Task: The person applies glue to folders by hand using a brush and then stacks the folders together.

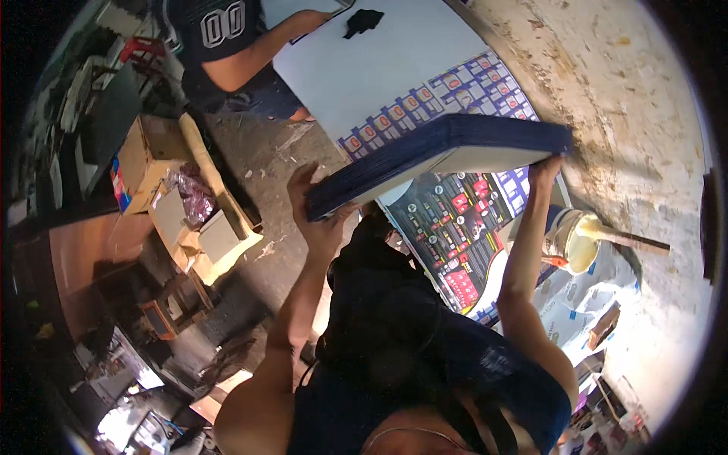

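A thick stack of sheets (449, 136) with dark blue edges and a pale grey underside is raised between my hands, bent at its middle. My left hand (318, 216) grips its left end, the thumb under it and fingers round the edge. At the right end, my right hand (544, 173) grips the stack from below; its fingers are partly hidden. Underneath lie a black printed sheet (462, 220) with red patches and blue-and-white printed sheets (485, 83) on the worktable. Part of these prints is covered from sight by the stack.
Across the table, a co-worker's arm (250, 61) reaches over a pale surface (364, 76) bearing a black scrap (364, 23). A bucket (572, 239) of pale paste with a wooden stick (633, 241) stands by the right wall. Cardboard boxes (148, 163) stand at left.
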### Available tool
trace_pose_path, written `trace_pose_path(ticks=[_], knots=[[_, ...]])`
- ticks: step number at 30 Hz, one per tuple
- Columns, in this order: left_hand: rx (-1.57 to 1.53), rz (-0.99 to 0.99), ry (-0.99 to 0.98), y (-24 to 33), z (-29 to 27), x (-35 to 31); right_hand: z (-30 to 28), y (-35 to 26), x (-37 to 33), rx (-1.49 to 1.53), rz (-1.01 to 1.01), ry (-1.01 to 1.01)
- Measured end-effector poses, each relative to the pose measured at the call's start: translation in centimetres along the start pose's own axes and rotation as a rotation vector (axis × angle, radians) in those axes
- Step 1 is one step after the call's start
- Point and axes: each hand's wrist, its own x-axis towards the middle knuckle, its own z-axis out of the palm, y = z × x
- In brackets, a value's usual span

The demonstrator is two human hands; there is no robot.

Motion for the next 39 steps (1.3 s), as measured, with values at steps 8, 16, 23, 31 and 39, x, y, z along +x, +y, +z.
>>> trace_pose_path(ticks=[8, 16, 23, 31, 39], knots=[[0.005, 0.029, -0.198, -2.7, -2.7, 0.0, -3.7, -2.5, -2.6, -0.286, 0.321, -0.538], [0.091, -0.083, -0.102, -3.6, -0.8, -3.0, 0.2, -4.5, -7.2, -0.337, 0.153, -0.508], [-0.525, -0.488, -0.045, -7.7, -0.7, -4.5, 0.9, -4.6, -7.9, -0.369, 0.15, -0.494], [-0.163, -0.054, -0.076, -11.7, -1.4, -4.3, -1.8, -2.3, -7.8, -0.407, 0.161, -0.487], [0.157, -0.245, -0.033, -7.1, -0.3, -2.1, -3.0, 2.1, -2.7, -0.732, 0.121, -0.074]])
